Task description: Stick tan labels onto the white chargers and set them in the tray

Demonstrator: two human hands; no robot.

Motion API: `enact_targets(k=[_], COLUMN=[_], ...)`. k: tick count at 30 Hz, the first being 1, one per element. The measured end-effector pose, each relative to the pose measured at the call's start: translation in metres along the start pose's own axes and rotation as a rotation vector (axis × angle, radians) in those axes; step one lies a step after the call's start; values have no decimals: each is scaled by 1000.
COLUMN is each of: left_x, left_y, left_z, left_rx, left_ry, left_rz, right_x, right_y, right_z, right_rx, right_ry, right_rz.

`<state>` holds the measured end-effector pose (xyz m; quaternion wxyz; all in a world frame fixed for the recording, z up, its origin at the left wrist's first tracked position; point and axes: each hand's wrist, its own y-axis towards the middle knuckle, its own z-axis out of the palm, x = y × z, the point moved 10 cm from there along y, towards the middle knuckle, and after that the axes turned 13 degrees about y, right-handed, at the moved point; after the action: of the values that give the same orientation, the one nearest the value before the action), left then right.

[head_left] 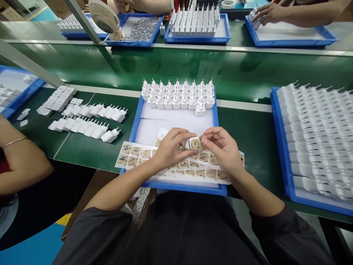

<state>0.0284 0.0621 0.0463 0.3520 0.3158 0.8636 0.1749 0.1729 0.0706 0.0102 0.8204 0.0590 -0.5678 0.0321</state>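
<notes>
My left hand (pixel 174 148) grips a small white plug charger (pixel 190 142) between thumb and fingers, its flat face turned up toward me. A tan sticker with printed marks (pixel 196 144) lies over that face. At the charger's right corner, the thumb and forefinger of my right hand (pixel 224 150) are pinched together at the sticker's edge. Beneath both hands, sheets of tan stickers (pixel 132 156) lie across a blue tray (pixel 137 123). Rows of white plug chargers (pixel 176 97) stand pins up at the tray's far end, with one charger (pixel 200 109) slightly in front.
White chargers (pixel 85 125) lie in rows on the green table (pixel 91 154) at left, near a person's arm (pixel 22 162). On the right, a blue tray (pixel 278 143) is packed with chargers. Beyond the ledge are more trays, a fan (pixel 104 18) and a person's hand (pixel 268 14).
</notes>
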Motion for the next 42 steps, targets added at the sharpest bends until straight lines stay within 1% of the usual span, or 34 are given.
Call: enact_targets(k=[21, 26, 31, 42], left_x=[0, -1, -4, -6], left_y=[0, -1, -2, -3], left_z=[1, 1, 0, 0], left_rx=[21, 22, -4, -3], left_ry=[27, 64, 104, 149], left_rz=[-2, 11, 42, 48], right_x=[0, 0, -2, 2], right_y=[1, 1, 0, -2], right_z=[2, 2, 2, 3], right_rx=[-2, -9, -14, -36], right_ry=[-33, -39, -59, -133], right_rz=[13, 15, 30, -8])
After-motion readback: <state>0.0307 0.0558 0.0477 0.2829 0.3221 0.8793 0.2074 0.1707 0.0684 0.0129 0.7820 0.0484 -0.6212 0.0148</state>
